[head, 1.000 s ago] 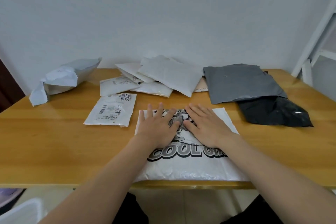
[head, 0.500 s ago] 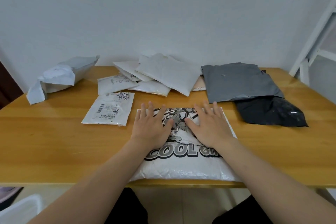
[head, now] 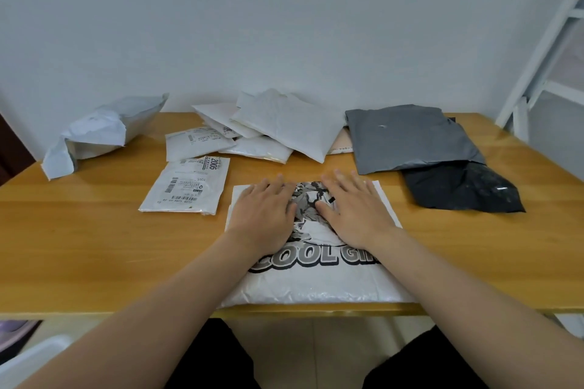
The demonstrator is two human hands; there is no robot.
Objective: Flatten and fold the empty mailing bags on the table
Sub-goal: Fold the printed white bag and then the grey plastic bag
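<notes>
A white mailing bag printed with a black cartoon and "COOL GIRL" lettering lies flat at the table's front edge. My left hand presses palm down on its upper left part, fingers straight. My right hand presses flat on its upper right part, fingers spread. The bag's far edge shows just past my fingertips. Other bags lie behind: a small white labelled bag, a pile of white bags, a grey bag over a black bag, and a crumpled grey-white bag at the far left.
The wooden table stands against a pale wall. A white frame rises at the right. Bare wood lies to the left of the printed bag and at the right front. Below the table edge are dark trousers and a pale object at bottom left.
Both hands have slid apart and away from me across the printed bag, from touching at the centre to lying side by side with the print showing between them.
</notes>
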